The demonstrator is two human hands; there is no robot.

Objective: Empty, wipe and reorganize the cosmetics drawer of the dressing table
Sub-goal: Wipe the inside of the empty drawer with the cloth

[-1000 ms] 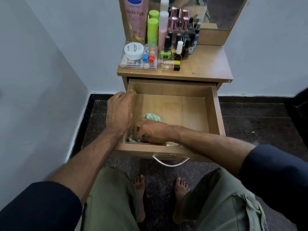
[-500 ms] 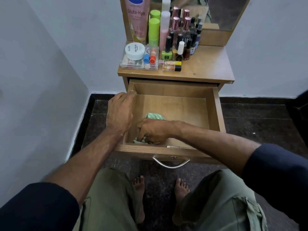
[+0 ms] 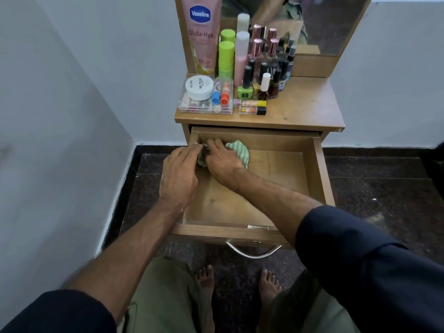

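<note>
Upper left of the open drawer (image 3: 319, 169), at its far corner by the left wall: pressing a green striped cloth (image 3: 237, 150) down onto the wooden floor with the right hand (image 3: 223, 162), fingers curling over the bunched fabric and pointing up-frame toward the back panel. Resting alongside, the left hand (image 3: 179, 174), draping over the drawer's left wall with its fingertips touching the same wad at the corner; gripping or merely steadying it, cannot tell. Lying mostly to the right of the knuckles, the cloth's loose striped end, bulging toward frame centre, its long axis running roughly left to right along the back panel. Sitting nearer the bulk of it and covering it: the right hand, so probably leading the next stroke. Hemming the wad in on two sides, back panel and left wall; opening to the right and down-frame toward the drawer front (image 3: 216, 233) and its metal handle (image 3: 252, 252), bare wood, judged the room for the coming sweep. Standing well apart on the dressing table top (image 3: 305, 111), clear of the wiping: the Vaseline tube (image 3: 201, 34), clear organizer tray (image 3: 206, 104), and nail polish bottles (image 3: 264, 85), apparently awaiting return to the drawer.
</note>
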